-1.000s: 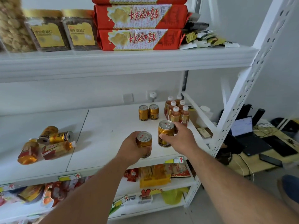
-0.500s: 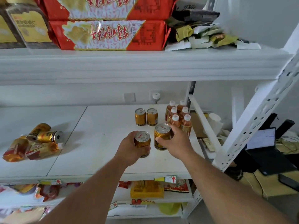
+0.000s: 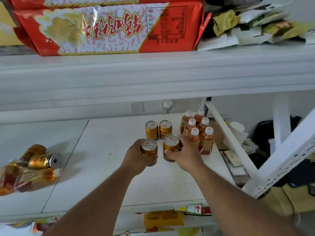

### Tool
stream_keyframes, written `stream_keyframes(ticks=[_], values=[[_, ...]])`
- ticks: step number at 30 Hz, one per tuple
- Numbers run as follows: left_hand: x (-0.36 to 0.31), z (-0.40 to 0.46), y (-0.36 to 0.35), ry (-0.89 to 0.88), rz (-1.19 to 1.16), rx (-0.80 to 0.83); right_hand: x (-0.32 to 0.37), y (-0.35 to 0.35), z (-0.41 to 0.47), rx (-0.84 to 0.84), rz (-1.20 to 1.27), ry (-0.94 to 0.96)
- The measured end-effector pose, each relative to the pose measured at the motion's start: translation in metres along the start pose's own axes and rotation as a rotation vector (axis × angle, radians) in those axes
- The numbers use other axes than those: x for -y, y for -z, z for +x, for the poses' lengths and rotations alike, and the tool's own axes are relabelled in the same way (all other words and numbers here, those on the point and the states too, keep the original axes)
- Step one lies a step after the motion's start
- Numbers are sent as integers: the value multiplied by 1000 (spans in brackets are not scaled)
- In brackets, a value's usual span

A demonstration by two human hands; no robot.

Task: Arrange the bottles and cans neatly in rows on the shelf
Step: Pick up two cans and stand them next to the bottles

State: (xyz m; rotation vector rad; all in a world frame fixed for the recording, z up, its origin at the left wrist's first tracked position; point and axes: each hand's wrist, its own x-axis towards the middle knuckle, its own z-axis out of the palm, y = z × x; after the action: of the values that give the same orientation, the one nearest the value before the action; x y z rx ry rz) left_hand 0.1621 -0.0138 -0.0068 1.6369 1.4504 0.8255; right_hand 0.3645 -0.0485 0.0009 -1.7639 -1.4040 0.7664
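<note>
My left hand (image 3: 136,157) grips a gold can (image 3: 149,149) upright on the white shelf (image 3: 109,167). My right hand (image 3: 185,155) grips a second gold can (image 3: 171,147) beside it. Both held cans stand just in front of two upright gold cans (image 3: 158,130) at the back. To the right, several orange bottles (image 3: 198,132) with white caps stand in two rows. At the far left, two gold cans (image 3: 42,159) and two orange bottles (image 3: 32,178) lie on their sides in a heap.
The upper shelf's thick front edge (image 3: 153,74) hangs low over the work area, with red snack packs (image 3: 109,28) on it. A white diagonal brace (image 3: 230,142) and perforated upright (image 3: 281,164) bound the right side. Packets fill the lower shelf (image 3: 163,218).
Both hands have carried their cans further back on the shelf, close behind the two standing cans. The camera has moved in closer and tilted.
</note>
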Motion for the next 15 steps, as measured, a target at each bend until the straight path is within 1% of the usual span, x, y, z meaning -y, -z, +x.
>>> stream_keyframes(ticks=[6,11,15], values=[[12,27,-2,-25,-12,22,-9,-21,19,-23,12,-45],[16,44,-10,-153,-24,17,-19,-32,36,-25,38,-51],[20,51,-14,-182,-3,10,-26,-40,44,-32,39,-50]])
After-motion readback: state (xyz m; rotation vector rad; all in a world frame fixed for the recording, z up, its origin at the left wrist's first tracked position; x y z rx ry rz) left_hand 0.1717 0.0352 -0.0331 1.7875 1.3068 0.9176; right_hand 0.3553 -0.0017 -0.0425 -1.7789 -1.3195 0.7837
